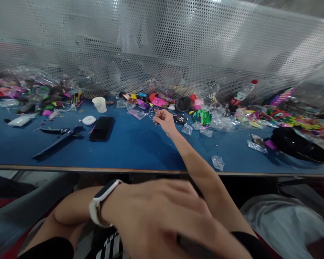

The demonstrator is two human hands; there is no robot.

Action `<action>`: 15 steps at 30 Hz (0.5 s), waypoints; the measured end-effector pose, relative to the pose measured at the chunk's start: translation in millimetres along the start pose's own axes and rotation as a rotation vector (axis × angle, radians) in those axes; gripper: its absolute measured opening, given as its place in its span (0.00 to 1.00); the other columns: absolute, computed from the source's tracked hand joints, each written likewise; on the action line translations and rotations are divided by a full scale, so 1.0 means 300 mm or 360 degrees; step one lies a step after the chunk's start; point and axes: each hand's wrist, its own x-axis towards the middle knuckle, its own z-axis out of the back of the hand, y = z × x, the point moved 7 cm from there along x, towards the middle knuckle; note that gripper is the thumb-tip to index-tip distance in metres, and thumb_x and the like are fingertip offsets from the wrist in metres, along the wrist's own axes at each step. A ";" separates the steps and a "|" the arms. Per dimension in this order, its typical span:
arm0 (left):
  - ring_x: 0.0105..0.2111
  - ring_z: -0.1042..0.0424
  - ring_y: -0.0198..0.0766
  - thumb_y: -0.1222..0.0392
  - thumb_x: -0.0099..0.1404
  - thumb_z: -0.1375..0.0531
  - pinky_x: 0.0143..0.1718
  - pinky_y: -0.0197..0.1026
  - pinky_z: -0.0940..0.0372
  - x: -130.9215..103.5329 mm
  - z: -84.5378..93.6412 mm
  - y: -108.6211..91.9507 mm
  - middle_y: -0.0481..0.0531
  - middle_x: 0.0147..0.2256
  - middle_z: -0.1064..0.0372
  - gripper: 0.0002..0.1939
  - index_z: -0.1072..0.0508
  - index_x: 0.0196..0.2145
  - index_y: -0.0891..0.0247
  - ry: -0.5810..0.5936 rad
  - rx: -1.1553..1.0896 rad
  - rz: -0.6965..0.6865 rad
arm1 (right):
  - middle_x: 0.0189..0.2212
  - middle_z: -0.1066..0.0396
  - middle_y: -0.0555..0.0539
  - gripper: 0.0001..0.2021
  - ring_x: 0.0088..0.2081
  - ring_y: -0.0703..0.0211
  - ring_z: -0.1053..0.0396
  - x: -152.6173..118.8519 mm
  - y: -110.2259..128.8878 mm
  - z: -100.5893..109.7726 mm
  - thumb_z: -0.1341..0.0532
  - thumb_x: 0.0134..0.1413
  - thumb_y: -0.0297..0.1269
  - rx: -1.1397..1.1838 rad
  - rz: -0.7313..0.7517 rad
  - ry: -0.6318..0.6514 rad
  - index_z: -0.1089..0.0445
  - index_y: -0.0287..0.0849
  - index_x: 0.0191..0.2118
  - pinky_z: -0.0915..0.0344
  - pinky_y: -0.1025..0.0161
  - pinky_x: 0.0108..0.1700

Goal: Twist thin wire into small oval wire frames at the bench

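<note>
My right hand (165,121) reaches over the blue table and pinches a small, round, pale wire grid (153,112) between thumb and fingers. The grid is raised a little above the tabletop, in front of a heap of small colourful pieces (158,102). Close to the camera, my left hand (156,216), with a watch (104,196) on its wrist, is in front of my body, below the table edge and beside my right forearm. Its fingers are stretched out and partly blurred, and nothing shows in them. A round black piece with white marks (179,119) lies just right of my right hand.
On the left of the blue table (135,153) lie a phone (102,128), a white case (89,120), dark scissors-like blades (56,142) and a paper cup (99,104). A bottle (241,95) and a glossy black object (299,144) are on the right. A perforated metal panel (162,46) stands behind.
</note>
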 end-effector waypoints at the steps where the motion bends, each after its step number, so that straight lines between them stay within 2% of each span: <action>1: 0.55 0.14 0.43 0.44 0.78 0.31 0.55 0.43 0.18 0.009 0.028 0.039 0.42 0.59 0.14 0.11 0.12 0.55 0.33 -0.0175 0.0063 -0.0106 | 0.30 0.26 0.53 0.26 0.33 0.58 0.24 0.001 0.002 0.000 0.18 0.53 0.51 -0.0007 0.0003 0.0004 0.35 0.50 0.39 0.24 0.59 0.34; 2: 0.55 0.15 0.43 0.53 0.80 0.33 0.60 0.45 0.19 0.004 0.055 0.101 0.46 0.60 0.15 0.13 0.13 0.57 0.39 -0.0359 0.0127 -0.0101 | 0.30 0.26 0.53 0.26 0.33 0.58 0.24 0.002 0.006 0.000 0.18 0.52 0.52 -0.0013 0.0017 0.0010 0.35 0.50 0.39 0.25 0.59 0.35; 3: 0.56 0.16 0.43 0.61 0.81 0.36 0.65 0.48 0.22 -0.016 0.085 0.191 0.49 0.59 0.15 0.15 0.14 0.58 0.44 -0.0564 0.0217 0.0026 | 0.31 0.26 0.53 0.26 0.34 0.58 0.24 0.002 0.012 0.001 0.18 0.52 0.53 -0.0017 0.0046 0.0013 0.34 0.50 0.39 0.25 0.59 0.35; 4: 0.57 0.17 0.44 0.64 0.81 0.37 0.67 0.51 0.23 -0.048 0.107 0.294 0.52 0.58 0.16 0.16 0.16 0.59 0.47 -0.0715 0.0318 0.0170 | 0.32 0.26 0.52 0.26 0.34 0.58 0.24 0.002 0.020 0.003 0.18 0.51 0.54 -0.0017 0.0085 0.0014 0.34 0.49 0.38 0.25 0.59 0.36; 7: 0.64 0.22 0.53 0.63 0.80 0.37 0.72 0.62 0.28 -0.196 0.148 0.649 0.60 0.61 0.21 0.16 0.20 0.61 0.56 -0.1003 0.0549 0.0615 | 0.33 0.26 0.52 0.27 0.34 0.57 0.24 -0.006 0.038 0.001 0.18 0.50 0.57 0.0001 0.0157 0.0055 0.32 0.48 0.38 0.26 0.59 0.35; 9: 0.68 0.25 0.58 0.58 0.76 0.32 0.73 0.66 0.29 -0.320 0.155 0.872 0.66 0.65 0.25 0.22 0.23 0.65 0.60 -0.1183 0.0513 0.0911 | 0.32 0.26 0.53 0.28 0.33 0.57 0.23 -0.013 0.038 -0.003 0.18 0.49 0.59 0.0004 0.0128 0.0102 0.32 0.48 0.39 0.26 0.59 0.34; 10: 0.67 0.25 0.58 0.56 0.75 0.31 0.70 0.65 0.27 -0.375 0.144 0.965 0.68 0.66 0.26 0.25 0.25 0.66 0.60 -0.1239 0.0412 0.1030 | 0.32 0.26 0.53 0.28 0.33 0.57 0.23 -0.015 0.037 -0.004 0.18 0.49 0.59 0.0004 0.0110 0.0118 0.31 0.48 0.40 0.26 0.59 0.35; 12: 0.61 0.20 0.55 0.53 0.75 0.31 0.61 0.60 0.21 -0.454 0.100 1.095 0.68 0.64 0.23 0.25 0.26 0.66 0.59 -0.1298 0.0085 0.1163 | 0.32 0.25 0.53 0.28 0.33 0.56 0.22 -0.019 0.035 -0.003 0.18 0.49 0.59 0.0006 0.0103 0.0119 0.29 0.48 0.40 0.26 0.59 0.36; 13: 0.57 0.18 0.53 0.53 0.76 0.31 0.58 0.57 0.20 -0.475 0.070 1.132 0.68 0.62 0.21 0.24 0.25 0.66 0.59 -0.1300 -0.0105 0.1183 | 0.32 0.24 0.52 0.27 0.33 0.56 0.22 -0.020 0.033 -0.003 0.18 0.49 0.58 0.0005 0.0103 0.0123 0.28 0.47 0.40 0.27 0.58 0.36; 15: 0.51 0.16 0.48 0.53 0.76 0.31 0.54 0.53 0.19 -0.491 0.021 1.160 0.65 0.56 0.17 0.21 0.24 0.63 0.59 -0.1307 -0.0370 0.1183 | 0.31 0.23 0.51 0.27 0.33 0.56 0.22 -0.021 0.027 -0.006 0.17 0.49 0.58 -0.0012 0.0097 0.0149 0.27 0.46 0.40 0.27 0.58 0.36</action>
